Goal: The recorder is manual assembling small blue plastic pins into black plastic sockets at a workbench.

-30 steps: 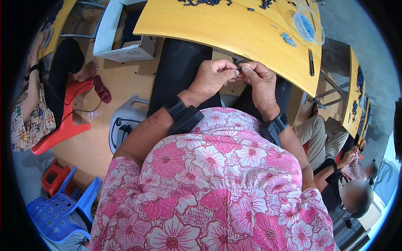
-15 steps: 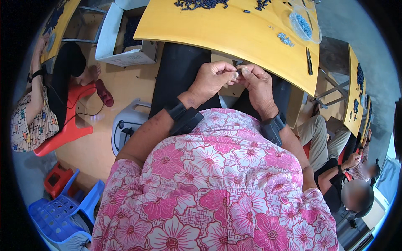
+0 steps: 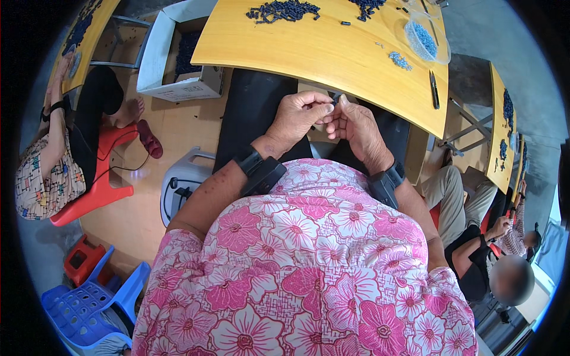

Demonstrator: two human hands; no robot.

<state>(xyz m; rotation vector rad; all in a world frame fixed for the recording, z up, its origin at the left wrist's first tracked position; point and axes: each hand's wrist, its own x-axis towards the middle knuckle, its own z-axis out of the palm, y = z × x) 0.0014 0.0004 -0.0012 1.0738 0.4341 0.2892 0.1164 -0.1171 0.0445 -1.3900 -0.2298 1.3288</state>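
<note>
Just off the yellow table's near edge, above my lap, my left hand and my right hand meet at the fingertips. A small dark piece shows between them, pinched by the thumb and finger of my left hand. The curled fingers of my right hand sit close beside it, thumb raised near the piece; whatever they hold is hidden. On the table lie piles of small dark blue cylinders, a single cylinder and a little heap of pale blue bits.
A clear tub of light blue bits stands at the table's right, with a slim black tool nearer me. An open carton is at the left. Co-workers sit on both sides; a red stool and blue chair are left.
My right thumb and fingers have opened slightly from their pinch on the small dark piece. My left hand keeps its pinch. The whole view has shifted a little.
</note>
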